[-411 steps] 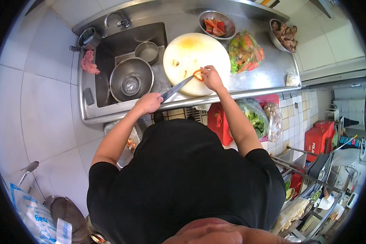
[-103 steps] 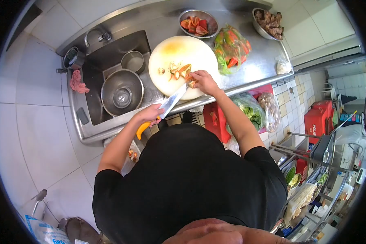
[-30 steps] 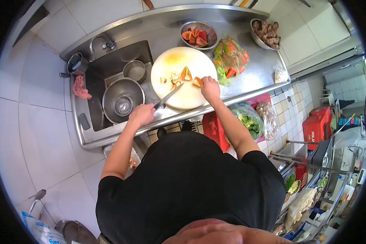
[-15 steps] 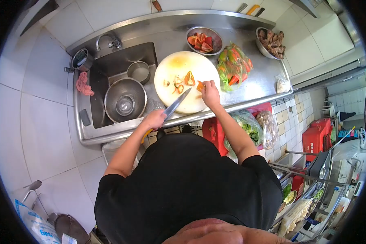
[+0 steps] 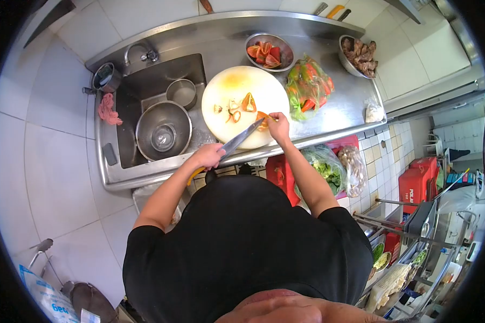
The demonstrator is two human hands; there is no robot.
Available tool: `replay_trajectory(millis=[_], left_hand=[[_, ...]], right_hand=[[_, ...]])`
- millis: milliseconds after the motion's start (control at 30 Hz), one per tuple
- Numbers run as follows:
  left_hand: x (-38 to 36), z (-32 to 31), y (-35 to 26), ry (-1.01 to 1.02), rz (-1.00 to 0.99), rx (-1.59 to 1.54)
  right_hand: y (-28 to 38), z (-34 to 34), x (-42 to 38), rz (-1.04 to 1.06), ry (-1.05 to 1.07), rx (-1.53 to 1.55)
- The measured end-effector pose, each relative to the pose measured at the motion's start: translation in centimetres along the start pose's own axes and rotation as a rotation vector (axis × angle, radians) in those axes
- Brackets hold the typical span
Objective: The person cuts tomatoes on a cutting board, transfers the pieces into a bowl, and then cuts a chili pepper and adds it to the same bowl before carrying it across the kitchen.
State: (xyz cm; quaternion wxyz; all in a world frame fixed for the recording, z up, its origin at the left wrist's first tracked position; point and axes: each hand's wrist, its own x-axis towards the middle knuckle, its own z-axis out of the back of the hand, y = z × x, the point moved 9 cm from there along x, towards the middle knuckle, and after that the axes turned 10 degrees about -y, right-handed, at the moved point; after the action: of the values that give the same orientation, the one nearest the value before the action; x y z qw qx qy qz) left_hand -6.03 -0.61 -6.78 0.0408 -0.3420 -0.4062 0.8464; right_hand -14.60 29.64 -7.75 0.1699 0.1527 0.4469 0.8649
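Note:
My left hand point(image 5: 209, 156) is closed round the yellow handle of a knife point(image 5: 241, 137), whose blade points up and to the right over the round white cutting board point(image 5: 221, 89). At the blade's tip, my right hand point(image 5: 278, 128) pinches an orange-red pepper piece point(image 5: 262, 119) near the board's right edge. Another pepper piece point(image 5: 248, 103) lies mid-board, with pepper scraps point(image 5: 234, 115) to its left. Behind the board stands a metal bowl of red pepper pieces point(image 5: 264, 54). A clear bag of red and green peppers point(image 5: 309, 86) lies to the right.
On the left is a sink point(image 5: 126, 107) holding a large metal bowl point(image 5: 180, 125) and a smaller pot point(image 5: 181, 93). A bowl of brown food, perhaps meat, point(image 5: 359, 56) stands far right. Bagged greens point(image 5: 325, 166) and a red crate point(image 5: 279, 175) are below the counter's front edge.
The knife blade has shifted right and now meets the pepper piece in my right hand. The held piece sits slightly lower and looks more spread out. The whole view has shifted slightly.

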Motion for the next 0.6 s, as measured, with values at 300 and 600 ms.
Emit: replay_trajectory(millis=[300, 600], left_hand=[[-1.7, -0.6, -2.7, -0.048, 0.028, -0.007], [-1.0, -2.4, 0.8, -0.038, 0.047, 0.094]], right_hand=[[-0.9, 0.9, 0.5, -0.172, -0.040, -0.137], [0.1, 2.0, 0.6, -0.068, -0.178, 0.024]])
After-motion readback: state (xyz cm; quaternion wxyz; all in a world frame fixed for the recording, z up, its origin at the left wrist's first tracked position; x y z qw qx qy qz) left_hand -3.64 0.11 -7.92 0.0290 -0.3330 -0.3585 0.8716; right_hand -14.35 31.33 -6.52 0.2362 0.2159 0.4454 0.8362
